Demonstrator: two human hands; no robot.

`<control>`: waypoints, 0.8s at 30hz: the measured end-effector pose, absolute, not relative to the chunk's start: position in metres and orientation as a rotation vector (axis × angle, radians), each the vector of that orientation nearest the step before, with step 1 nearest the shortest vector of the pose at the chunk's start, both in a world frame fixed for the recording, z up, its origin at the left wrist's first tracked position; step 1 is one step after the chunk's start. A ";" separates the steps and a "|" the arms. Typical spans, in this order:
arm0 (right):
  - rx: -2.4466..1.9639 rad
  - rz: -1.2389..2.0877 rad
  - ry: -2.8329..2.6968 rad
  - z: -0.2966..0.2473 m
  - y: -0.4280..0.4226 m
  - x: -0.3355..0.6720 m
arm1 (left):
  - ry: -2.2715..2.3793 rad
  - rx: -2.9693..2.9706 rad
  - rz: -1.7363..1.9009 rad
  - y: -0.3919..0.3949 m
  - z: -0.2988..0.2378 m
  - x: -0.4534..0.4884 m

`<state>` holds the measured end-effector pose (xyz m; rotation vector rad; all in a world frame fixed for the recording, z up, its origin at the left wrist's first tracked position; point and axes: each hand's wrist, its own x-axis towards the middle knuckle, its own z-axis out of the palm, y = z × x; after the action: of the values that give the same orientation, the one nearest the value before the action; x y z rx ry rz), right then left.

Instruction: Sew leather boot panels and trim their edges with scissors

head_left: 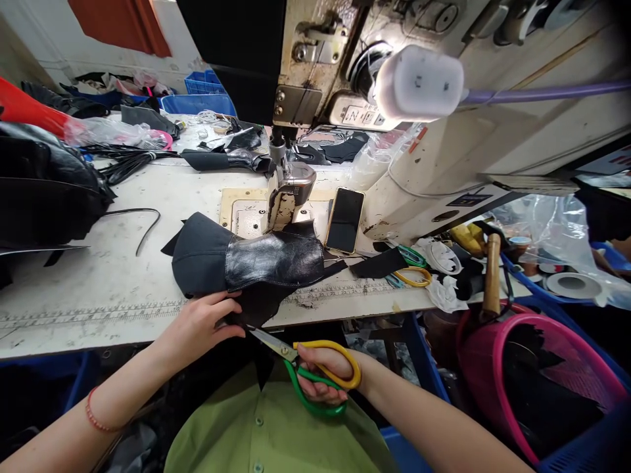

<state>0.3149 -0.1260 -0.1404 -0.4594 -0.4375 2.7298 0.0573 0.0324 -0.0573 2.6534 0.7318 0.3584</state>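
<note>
A black leather and fabric piece (246, 261) lies on the worktable (98, 289) in front of the sewing machine (290, 190). My left hand (200, 324) grips the near edge of this piece, fingers closed on it. My right hand (323, 376) holds scissors (315, 371) with yellow and green handles. Their blades point up-left to the piece's lower edge, right beside my left fingers.
A phone (345, 220) lies face up right of the needle. A second pair of scissors (411, 266) rests on the table's right end. Black leather heaps (44, 190) fill the left. A pink basket (537, 381) and a wooden-handled tool (491, 272) stand at right.
</note>
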 end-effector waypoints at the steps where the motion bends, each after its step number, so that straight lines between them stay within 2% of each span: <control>1: -0.460 2.731 -0.437 -0.139 -0.125 0.314 | 0.733 2.648 0.362 0.033 -0.058 0.057; 16: -0.451 2.673 -0.377 -0.126 -0.126 0.291 | 0.758 2.609 0.411 0.034 -0.061 0.056; 21: -0.563 2.665 -0.363 -0.121 -0.122 0.284 | 0.728 2.644 0.464 0.029 -0.063 0.055; 24: -0.786 2.654 -0.386 -0.111 -0.124 0.279 | 0.725 2.689 0.576 0.012 -0.058 0.058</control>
<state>0.2794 -0.1236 -0.1113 -0.7859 -0.3857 2.6536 0.0582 0.0116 -0.0580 2.6894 0.7251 0.5758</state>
